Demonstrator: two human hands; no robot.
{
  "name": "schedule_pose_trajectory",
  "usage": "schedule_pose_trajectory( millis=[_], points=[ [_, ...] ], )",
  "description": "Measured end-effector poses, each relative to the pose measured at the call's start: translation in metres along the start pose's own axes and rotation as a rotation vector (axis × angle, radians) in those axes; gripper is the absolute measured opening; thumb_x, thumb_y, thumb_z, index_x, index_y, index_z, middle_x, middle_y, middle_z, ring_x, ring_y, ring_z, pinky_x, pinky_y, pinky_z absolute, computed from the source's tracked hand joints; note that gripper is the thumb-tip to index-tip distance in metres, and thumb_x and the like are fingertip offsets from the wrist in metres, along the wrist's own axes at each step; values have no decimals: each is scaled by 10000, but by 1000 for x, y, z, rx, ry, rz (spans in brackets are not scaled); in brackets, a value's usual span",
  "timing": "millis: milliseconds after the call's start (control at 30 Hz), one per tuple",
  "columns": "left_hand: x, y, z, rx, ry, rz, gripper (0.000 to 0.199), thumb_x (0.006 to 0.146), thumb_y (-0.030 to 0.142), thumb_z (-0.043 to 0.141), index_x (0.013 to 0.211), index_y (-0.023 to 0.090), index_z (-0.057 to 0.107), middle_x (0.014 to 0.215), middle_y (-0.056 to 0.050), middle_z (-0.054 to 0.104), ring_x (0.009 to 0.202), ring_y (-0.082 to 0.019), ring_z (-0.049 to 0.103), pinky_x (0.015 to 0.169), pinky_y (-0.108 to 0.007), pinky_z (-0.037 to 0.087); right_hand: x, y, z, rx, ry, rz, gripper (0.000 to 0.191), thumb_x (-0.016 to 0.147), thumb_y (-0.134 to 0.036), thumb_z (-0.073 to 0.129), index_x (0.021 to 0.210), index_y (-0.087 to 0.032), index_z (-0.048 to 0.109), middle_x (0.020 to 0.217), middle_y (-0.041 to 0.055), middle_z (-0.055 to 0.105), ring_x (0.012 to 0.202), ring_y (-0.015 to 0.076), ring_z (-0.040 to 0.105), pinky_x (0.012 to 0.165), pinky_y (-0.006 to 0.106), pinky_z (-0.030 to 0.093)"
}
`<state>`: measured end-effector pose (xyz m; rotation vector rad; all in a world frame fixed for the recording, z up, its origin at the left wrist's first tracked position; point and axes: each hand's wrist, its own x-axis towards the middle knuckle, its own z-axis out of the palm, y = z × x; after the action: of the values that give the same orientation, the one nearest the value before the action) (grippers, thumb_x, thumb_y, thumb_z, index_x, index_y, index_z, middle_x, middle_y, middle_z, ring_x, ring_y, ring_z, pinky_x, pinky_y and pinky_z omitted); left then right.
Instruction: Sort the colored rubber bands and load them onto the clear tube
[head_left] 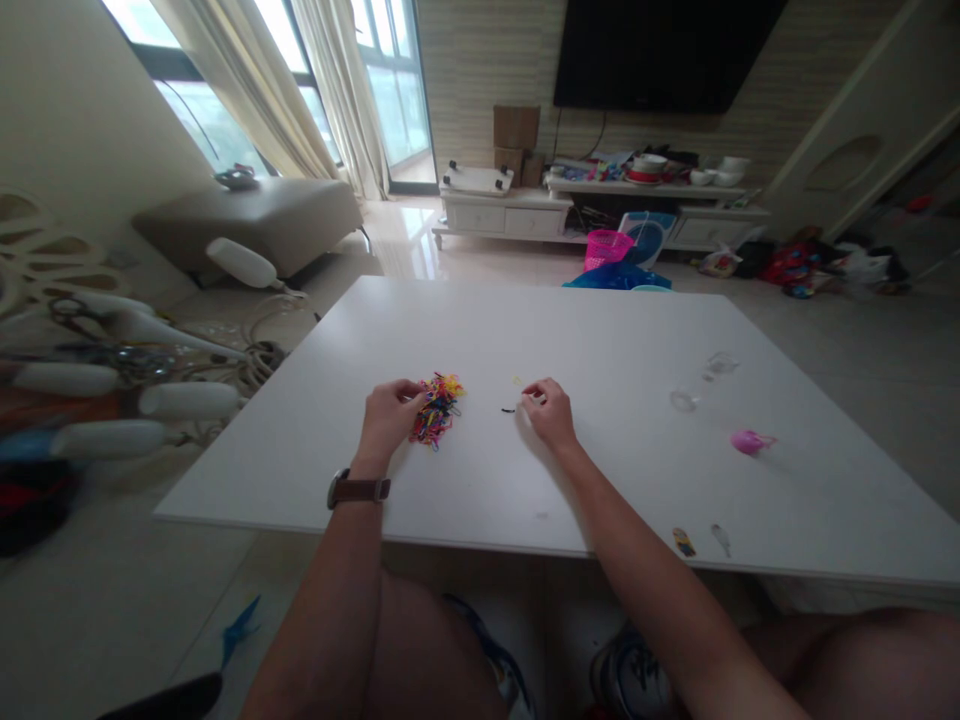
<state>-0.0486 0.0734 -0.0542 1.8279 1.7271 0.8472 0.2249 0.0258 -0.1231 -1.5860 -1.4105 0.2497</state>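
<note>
A heap of small, multicoloured elastic bands [437,412] lies on the white table [472,480]. My left hand [391,412] is at the heap's left edge, its thumb and forefinger drawn together against the bands. Whatever is between those fingertips is too small to make out. To the right of the heap, my right hand [551,412] is held low over the table with its fingers curled into a pinch; their contents cannot be made out. Just left of its fingertips lies a short black piece [508,410]. A small yellow band [517,380] lies slightly farther away.
On the table's right side are a pink balloon-like object [748,442], clear round pieces [683,400], a small yellow-and-dark item [683,542] and a small clear item [721,540]. A white lamp fixture [187,400] with several arms stands left of the table.
</note>
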Motion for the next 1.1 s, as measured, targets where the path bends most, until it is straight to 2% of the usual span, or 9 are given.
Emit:
schedule_pose_trajectory(
  millis=[167, 300, 433, 567, 833, 900, 967, 1100],
  points=[
    [-3, 6, 10, -47, -21, 16, 216, 752, 304, 664, 848, 153, 785, 747, -56, 752, 702, -175, 662, 643, -253, 475, -4, -13, -4, 43, -4, -82, 69, 833, -207, 588, 782, -216, 635, 830, 37, 651, 830, 203, 580, 765, 333, 480],
    [-8, 16, 28, -157, -175, 91, 182, 760, 269, 650, 808, 151, 780, 758, -52, 760, 698, -168, 668, 655, -249, 487, -11, -24, -5, 129, -111, -209, 70, 872, -254, 638, 913, -215, 679, 878, 40, 678, 854, 195, 605, 786, 333, 494],
    [-13, 27, 45, -229, -320, 168, 160, 750, 239, 650, 775, 149, 780, 764, -49, 765, 715, -168, 672, 683, -254, 487, -23, -31, -4, 187, -272, -271, 219, 874, -295, 696, 1085, -238, 684, 994, 46, 702, 878, 184, 631, 740, 310, 513],
    [-16, 31, 55, -295, -466, 243, 176, 735, 234, 654, 761, 118, 783, 735, -66, 756, 691, -165, 652, 654, -252, 460, -36, -30, -6, 187, -261, -306, 69, 899, -228, 664, 950, -231, 710, 852, 33, 683, 775, 166, 617, 673, 290, 500],
    [-22, 35, 62, -280, -611, 295, 211, 752, 264, 652, 788, 111, 792, 704, -58, 736, 649, -146, 610, 623, -242, 425, -45, -27, -7, 214, -232, -198, 75, 858, -151, 654, 851, -207, 703, 789, 15, 685, 696, 147, 608, 679, 281, 494],
    [-20, 35, 60, -275, -607, 307, 223, 767, 282, 642, 785, 114, 787, 679, -49, 719, 627, -139, 594, 600, -237, 413, -45, -28, -7, 220, -240, -184, 86, 840, -134, 650, 853, -203, 701, 789, 14, 688, 698, 145, 608, 683, 279, 492],
    [-16, 32, 54, -274, -531, 292, 236, 783, 293, 622, 790, 116, 779, 679, -46, 710, 622, -136, 590, 591, -233, 413, -48, -29, -9, 209, -261, -185, 99, 823, -128, 655, 877, -199, 697, 797, 14, 688, 704, 145, 609, 688, 278, 491],
    [-3, 20, 33, -238, -209, 121, 253, 782, 298, 617, 869, 122, 777, 718, -53, 723, 638, -148, 612, 591, -236, 432, -59, -32, -16, 153, -333, -226, 107, 823, -151, 671, 912, -208, 690, 822, 19, 682, 748, 155, 621, 712, 286, 487]
  ],
)
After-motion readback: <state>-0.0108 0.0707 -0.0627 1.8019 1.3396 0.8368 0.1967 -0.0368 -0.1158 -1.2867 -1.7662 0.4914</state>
